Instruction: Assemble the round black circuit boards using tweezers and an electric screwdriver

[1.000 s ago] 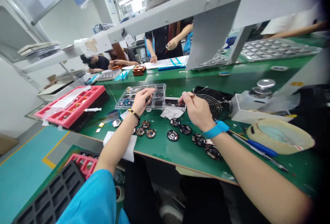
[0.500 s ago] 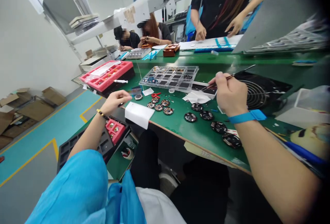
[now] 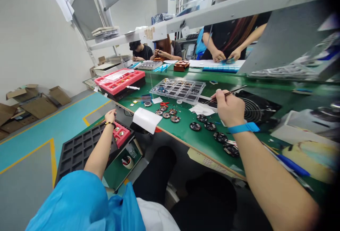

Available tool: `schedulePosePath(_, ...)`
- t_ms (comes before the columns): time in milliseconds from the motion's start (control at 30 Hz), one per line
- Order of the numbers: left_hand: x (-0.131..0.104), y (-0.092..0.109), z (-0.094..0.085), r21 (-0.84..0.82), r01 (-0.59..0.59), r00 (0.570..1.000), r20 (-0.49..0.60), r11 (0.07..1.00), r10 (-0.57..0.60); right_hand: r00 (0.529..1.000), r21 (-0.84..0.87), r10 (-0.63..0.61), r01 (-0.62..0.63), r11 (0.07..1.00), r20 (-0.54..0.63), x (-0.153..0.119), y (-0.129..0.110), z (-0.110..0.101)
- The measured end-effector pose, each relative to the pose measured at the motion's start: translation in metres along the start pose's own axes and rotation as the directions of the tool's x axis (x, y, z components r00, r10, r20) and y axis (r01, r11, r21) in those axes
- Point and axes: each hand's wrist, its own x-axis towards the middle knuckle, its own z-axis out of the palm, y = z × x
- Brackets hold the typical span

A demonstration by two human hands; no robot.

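My left hand (image 3: 111,115) is out over the low side stand, fingers drawn together; what they hold, if anything, I cannot make out. Just below it lies a pink tray (image 3: 122,134) with small shiny parts in its pockets, beside a black compartment tray (image 3: 73,153). Over the green bench, my right hand (image 3: 230,107) grips tweezers (image 3: 237,90), whose tips point left above a white tissue (image 3: 202,109). Several round black circuit boards (image 3: 195,126) lie in front of that hand. More small round boards (image 3: 166,115) sit farther left, near red clips (image 3: 164,104).
A clear divided parts box (image 3: 178,90) and a pink foam tray (image 3: 120,81) stand farther back. White paper (image 3: 147,119) hangs over the bench edge. A black fan (image 3: 253,107) is to the right. Other people work across the bench, beneath a grey shelf beam (image 3: 202,24).
My left hand has moved away from the bench edge, down and left to the side stand. My right hand still holds the tweezers. The camera view has shifted.
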Motion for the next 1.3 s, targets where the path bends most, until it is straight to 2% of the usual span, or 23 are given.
schedulePosePath(100, 0.007, 0.008, -0.001, -0.030, 0.009, 1.000, 0.022, 1.000, -0.008, 1.000, -0.037, 0.025, -0.026, 0.999, -0.018, 0.005, 0.007, 0.001)
schedulePosePath(200, 0.003, 0.019, -0.007, -0.080, 0.015, 0.998, 0.065, 0.997, -0.010, 1.000, -0.071, 0.031, -0.031, 0.997, -0.004, 0.006, 0.009, 0.002)
schedulePosePath(333, -0.028, 0.033, -0.014, -0.172, 0.029, 0.978, 0.208, 0.985, 0.008, 0.997, -0.089, 0.058, -0.053, 0.995, 0.053, 0.003, 0.002, 0.001)
schedulePosePath(467, -0.071, 0.048, -0.021, -0.230, 0.002, 0.904, 0.416, 0.973, 0.097, 0.989, -0.080, 0.074, -0.064, 0.995, 0.131, 0.003, -0.003, 0.000)
schedulePosePath(533, -0.088, 0.059, -0.018, -0.236, -0.044, 0.844, 0.511, 0.971, 0.162, 0.987, -0.077, 0.081, -0.071, 0.995, 0.136, 0.004, -0.002, -0.001)
schedulePosePath(600, -0.098, 0.071, -0.006, -0.211, -0.163, 0.767, 0.587, 0.964, 0.258, 0.987, -0.069, 0.081, -0.072, 0.995, 0.136, 0.004, -0.001, -0.002)
schedulePosePath(667, -0.102, 0.084, 0.017, -0.200, -0.322, 0.697, 0.611, 0.925, 0.375, 0.989, -0.062, 0.077, -0.069, 0.996, 0.130, 0.005, 0.000, -0.004)
schedulePosePath(733, -0.105, 0.096, 0.048, -0.210, -0.467, 0.632, 0.600, 0.859, 0.490, 0.990, -0.056, 0.069, -0.063, 0.996, 0.121, 0.006, 0.001, -0.006)
schedulePosePath(867, -0.122, 0.109, 0.107, -0.228, -0.645, 0.490, 0.609, 0.729, 0.624, 0.991, -0.054, 0.069, -0.064, 0.997, 0.111, 0.008, 0.006, -0.008)
schedulePosePath(933, -0.136, 0.110, 0.127, -0.229, -0.717, 0.412, 0.623, 0.659, 0.665, 0.990, -0.060, 0.086, -0.079, 0.995, 0.110, 0.009, 0.009, -0.009)
schedulePosePath(1000, -0.148, 0.108, 0.139, -0.230, -0.789, 0.323, 0.632, 0.569, 0.704, 0.988, -0.069, 0.104, -0.097, 0.993, 0.113, 0.009, 0.011, -0.009)
schedulePosePath(1100, -0.159, 0.102, 0.150, -0.239, -0.846, 0.217, 0.664, 0.477, 0.716, 0.986, -0.078, 0.115, -0.106, 0.991, 0.125, 0.008, 0.013, -0.008)
schedulePosePath(1233, -0.164, 0.086, 0.166, -0.233, -0.833, 0.137, 0.791, 0.501, 0.596, 0.985, -0.088, 0.112, -0.101, 0.991, 0.132, 0.006, 0.013, -0.007)
schedulePosePath(1300, -0.167, 0.080, 0.177, -0.234, -0.834, 0.082, 0.843, 0.500, 0.532, 0.985, -0.095, 0.108, -0.096, 0.991, 0.134, 0.005, 0.013, -0.006)
